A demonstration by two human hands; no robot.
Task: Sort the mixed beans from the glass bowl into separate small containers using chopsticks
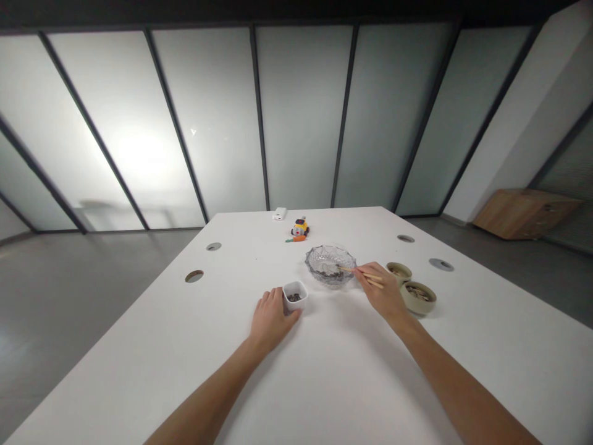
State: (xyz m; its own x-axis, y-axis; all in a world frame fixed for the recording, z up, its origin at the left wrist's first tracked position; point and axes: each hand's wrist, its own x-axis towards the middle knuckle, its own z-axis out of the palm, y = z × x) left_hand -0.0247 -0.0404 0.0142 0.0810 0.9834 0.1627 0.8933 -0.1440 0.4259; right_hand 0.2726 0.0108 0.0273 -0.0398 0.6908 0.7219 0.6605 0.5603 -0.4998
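Note:
My left hand is closed around the near left side of a small white square cup, which stands on the table with several small dark bits in it. In my right hand is a pair of wooden chopsticks, held with the tips pointing left into a clear patterned glass bowl. Small dark pieces lie on the bottom of that bowl, near the chopstick tips. Whether the tips pinch a piece is too small to tell.
Right of my right hand stand two joined olive-green round bowls holding light-coloured pieces. Behind the glass bowl are a yellow toy vehicle, an orange carrot-shaped item and a white box-like device. The white table has several round holes.

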